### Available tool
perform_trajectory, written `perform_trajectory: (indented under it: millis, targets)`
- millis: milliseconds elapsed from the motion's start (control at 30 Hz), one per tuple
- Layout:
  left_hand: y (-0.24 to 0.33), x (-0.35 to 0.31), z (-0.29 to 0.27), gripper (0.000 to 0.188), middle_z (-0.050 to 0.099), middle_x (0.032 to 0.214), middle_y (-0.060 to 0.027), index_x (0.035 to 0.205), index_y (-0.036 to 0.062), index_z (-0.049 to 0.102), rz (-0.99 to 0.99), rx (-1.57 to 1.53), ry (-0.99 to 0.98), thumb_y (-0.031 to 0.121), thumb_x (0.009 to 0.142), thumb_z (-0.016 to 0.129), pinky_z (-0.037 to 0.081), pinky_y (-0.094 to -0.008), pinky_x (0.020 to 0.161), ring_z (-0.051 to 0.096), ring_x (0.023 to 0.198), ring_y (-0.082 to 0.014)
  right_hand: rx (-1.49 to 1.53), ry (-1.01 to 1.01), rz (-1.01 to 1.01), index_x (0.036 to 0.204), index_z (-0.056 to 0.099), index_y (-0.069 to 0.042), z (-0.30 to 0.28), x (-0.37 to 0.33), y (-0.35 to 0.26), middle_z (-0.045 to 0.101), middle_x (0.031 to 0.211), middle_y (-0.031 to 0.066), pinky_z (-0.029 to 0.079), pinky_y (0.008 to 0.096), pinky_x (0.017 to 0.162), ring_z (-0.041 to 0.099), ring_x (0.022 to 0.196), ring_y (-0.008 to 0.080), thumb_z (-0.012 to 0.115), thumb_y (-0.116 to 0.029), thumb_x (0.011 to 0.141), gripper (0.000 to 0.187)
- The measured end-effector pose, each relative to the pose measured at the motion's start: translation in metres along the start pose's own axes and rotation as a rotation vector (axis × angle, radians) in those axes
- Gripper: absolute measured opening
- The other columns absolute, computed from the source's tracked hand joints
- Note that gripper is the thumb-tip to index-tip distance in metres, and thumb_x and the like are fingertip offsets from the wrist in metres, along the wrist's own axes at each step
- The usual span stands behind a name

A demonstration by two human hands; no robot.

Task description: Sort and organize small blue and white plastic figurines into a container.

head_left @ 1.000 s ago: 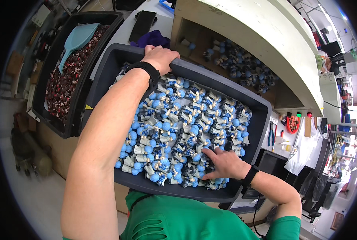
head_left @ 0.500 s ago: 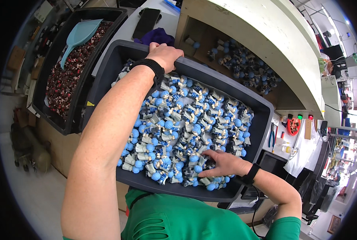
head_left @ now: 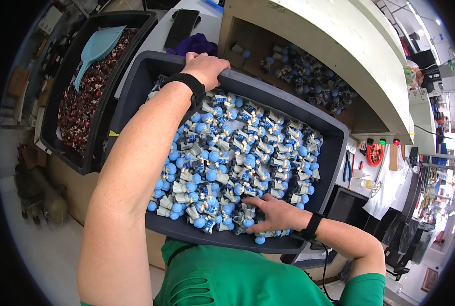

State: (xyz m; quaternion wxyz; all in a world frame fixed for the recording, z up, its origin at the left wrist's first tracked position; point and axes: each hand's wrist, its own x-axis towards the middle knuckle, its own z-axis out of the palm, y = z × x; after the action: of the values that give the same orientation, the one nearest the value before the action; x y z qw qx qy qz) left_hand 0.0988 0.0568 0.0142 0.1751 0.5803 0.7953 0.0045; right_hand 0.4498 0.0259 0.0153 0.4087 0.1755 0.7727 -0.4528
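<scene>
A dark grey plastic bin (head_left: 151, 84) in front of me is filled with several small toy figures (head_left: 237, 153) with blue heads and white bodies. My left hand (head_left: 205, 68) grips the bin's far rim, my forearm reaching across the figures, a black band on the wrist. My right hand (head_left: 274, 214) lies flat on the figures near the bin's near rim, fingers spread, touching them. A black watch sits on that wrist.
A second dark bin (head_left: 79, 86) at the left holds dark red pieces and a teal scoop (head_left: 96, 51). A wooden shelf (head_left: 309, 46) behind holds more blue figures (head_left: 309, 79). A black phone (head_left: 182, 28) and purple cloth (head_left: 194, 45) lie beyond the bin. Tools hang at the right.
My right hand has slid slightly left and nearer across the figures by the near rim. My left hand keeps its grip on the far rim; the view has shifted a little.
</scene>
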Motion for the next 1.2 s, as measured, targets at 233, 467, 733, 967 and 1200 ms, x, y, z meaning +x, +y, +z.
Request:
perform_trajectory:
  millis: [233, 467, 733, 967, 1200]
  targets:
    - [0.001, -0.001, 0.003, 0.04, 0.065, 0.103, -0.0031, 0.115, 0.0197, 0.062, 0.006, 0.002, 0.018, 0.015, 0.077, 0.072, 0.029, -0.0445, 0.096, 0.054, 0.11, -0.0249, -0.003, -0.061, -0.011, 0.142, 0.036, -0.019, -0.004, 0.004, 0.003, 0.051, 0.118, 0.0251, 0.048, 0.0403, 0.091, 0.058, 0.103, 0.0378, 0.074, -0.05, 0.076, 0.082]
    - [-0.001, 0.002, 0.005, 0.04, 0.066, 0.102, -0.0028, 0.116, 0.02, 0.062, 0.013, 0.01, 0.021, 0.015, 0.077, 0.072, 0.029, -0.0443, 0.095, 0.055, 0.11, -0.025, 0.105, -0.173, -0.087, 0.14, 0.037, -0.025, -0.005, 0.009, 0.013, 0.051, 0.118, 0.0256, 0.045, 0.0428, 0.093, 0.055, 0.111, 0.0409, 0.071, -0.056, 0.076, 0.079]
    - [0.001, 0.002, 0.004, 0.041, 0.066, 0.101, -0.0021, 0.116, 0.0214, 0.063, 0.009, 0.002, 0.012, 0.014, 0.076, 0.072, 0.028, -0.0439, 0.096, 0.055, 0.11, -0.0243, 0.07, -0.174, -0.063, 0.142, 0.037, -0.027, 0.003, 0.015, 0.015, 0.051, 0.116, 0.026, 0.046, 0.0431, 0.093, 0.055, 0.11, 0.0425, 0.069, -0.059, 0.076, 0.08]
    - [0.0, 0.001, 0.005, 0.041, 0.066, 0.102, -0.0016, 0.116, 0.0217, 0.063, -0.004, 0.007, 0.004, 0.014, 0.077, 0.072, 0.028, -0.0443, 0.097, 0.055, 0.111, -0.0238, 0.125, -0.117, -0.074, 0.139, 0.04, -0.026, 0.008, 0.008, 0.013, 0.051, 0.115, 0.0256, 0.045, 0.0415, 0.093, 0.055, 0.108, 0.0417, 0.071, -0.056, 0.076, 0.076]
    - [0.0, 0.0, 0.005, 0.039, 0.067, 0.102, -0.002, 0.115, 0.0209, 0.063, 0.008, 0.008, 0.027, 0.014, 0.077, 0.072, 0.029, -0.0448, 0.096, 0.055, 0.11, -0.0241, 0.163, -0.153, -0.092, 0.138, 0.04, -0.024, 0.006, 0.011, 0.018, 0.049, 0.119, 0.0263, 0.044, 0.0425, 0.093, 0.054, 0.109, 0.0406, 0.071, -0.055, 0.077, 0.075]
